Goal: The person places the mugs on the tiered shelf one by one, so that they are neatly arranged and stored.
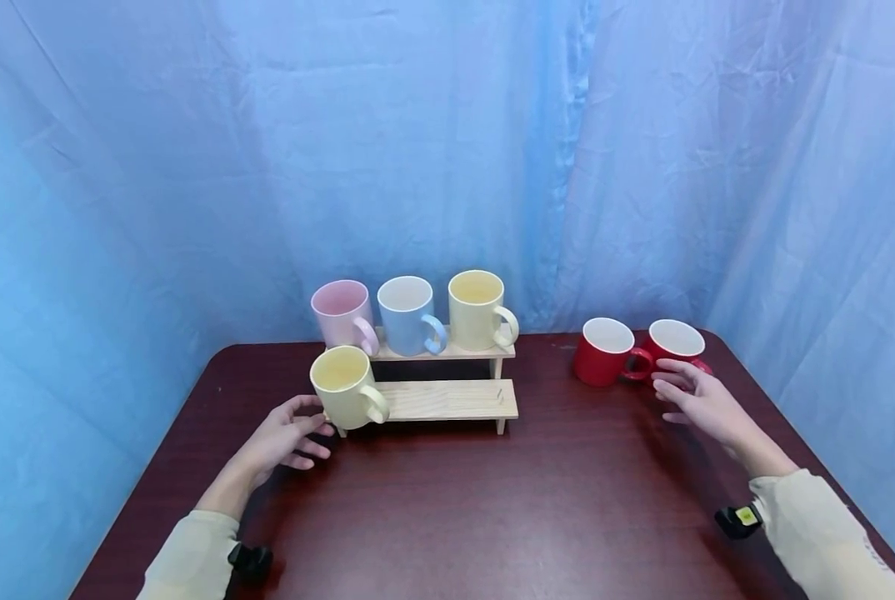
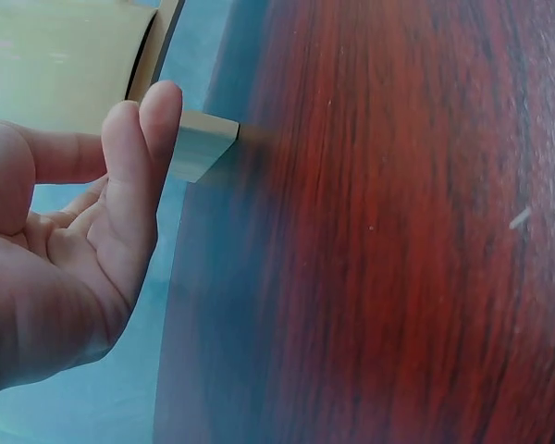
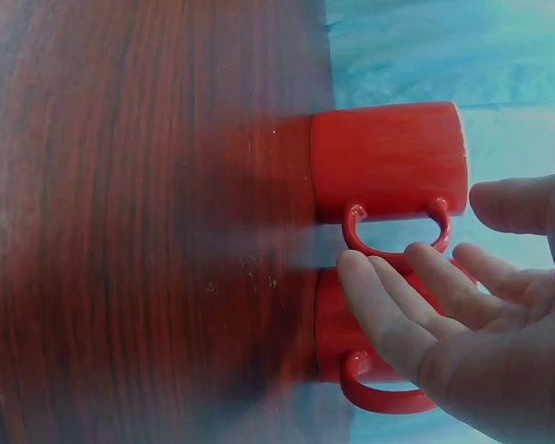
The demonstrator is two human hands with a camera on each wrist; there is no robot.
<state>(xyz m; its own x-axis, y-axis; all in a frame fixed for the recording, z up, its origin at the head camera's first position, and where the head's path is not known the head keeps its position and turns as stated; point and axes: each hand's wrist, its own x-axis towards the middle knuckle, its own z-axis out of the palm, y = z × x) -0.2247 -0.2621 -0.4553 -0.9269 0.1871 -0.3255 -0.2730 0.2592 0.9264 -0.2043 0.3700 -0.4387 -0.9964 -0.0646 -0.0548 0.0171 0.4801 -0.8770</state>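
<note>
A pale yellow mug (image 1: 345,392) stands on the left end of the lower step of a small wooden rack (image 1: 447,400), its handle to the right. My left hand (image 1: 286,437) is at the mug's left side, fingers loosely bent and not wrapped round it. In the left wrist view its fingertips overlap the mug and the rack's end (image 2: 203,143). On the right, my right hand (image 1: 698,406) is in front of two red mugs, fingers spread and holding nothing. The left red mug (image 1: 596,364) shows fully; the right one (image 1: 653,348) is partly hidden behind the fingers.
Along the rack's upper step stand a pink mug (image 1: 337,321), a light blue mug (image 1: 405,325) and another yellow mug (image 1: 472,321). The dark red wooden table (image 1: 477,517) ends at the back against a blue curtain (image 1: 417,150), which also hangs at both sides.
</note>
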